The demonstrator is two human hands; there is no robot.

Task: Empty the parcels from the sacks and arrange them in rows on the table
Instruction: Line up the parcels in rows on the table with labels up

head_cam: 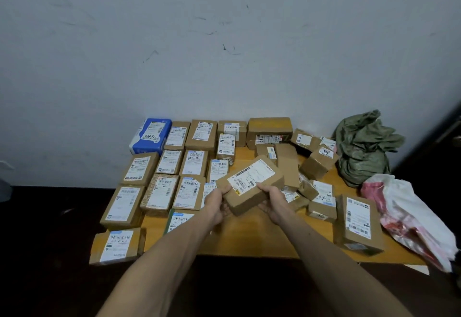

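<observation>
You hold one brown parcel (250, 184) lifted clear of the table (252, 236) with both hands, its white label facing up and its long axis tilted, the far end raised toward the right. Your left hand (216, 204) grips the near-left corner, thumb on top beside the label's yellow sticker and fingers (225, 213) curled under the box. Your right hand (274, 203) clasps the near-right edge, thumb lying along the top face and the other digits wrapped beneath; both grasps are closed on the cardboard. To the left of your left fingers, labelled parcels lie flat in rows (164, 179), edge to edge, reaching back to the wall, where a blue-wrapped parcel (151, 135) sits at the far-left corner. One parcel (116, 245) lies nearest you on the left, overhanging the table corner. Beyond and to the right of your right fingers, an unsorted heap of boxes (306, 164) lies tilted and overlapping. Further right, a large upright-labelled parcel (358, 224) rests alone near the front edge. A crumpled green sack (361, 147) sits at the far-right corner against the wall, and a white-and-red sack (409, 216) lies slumped over the right edge, just beside the large parcel.
</observation>
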